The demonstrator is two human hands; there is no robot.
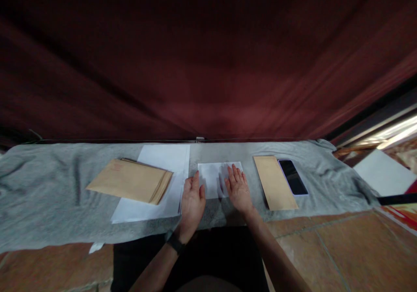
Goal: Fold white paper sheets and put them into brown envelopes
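One small rectangular white sheet [211, 181] lies flat on the grey cloth [55, 187] at dial centre, with the right hand [240, 193] palm down over its 4 o'clock side, fingers slightly spread, and the left hand [193, 200] at 8 o'clock, fingers extended and thumb apart, its contact with the edge indeterminable. Farther out, at 9 o'clock, a stack of brown envelopes [130, 179] rests on larger white sheets [166, 157]; at 3 o'clock, a single brown envelope [275, 183] lies just inboard of a smartphone [293, 177].
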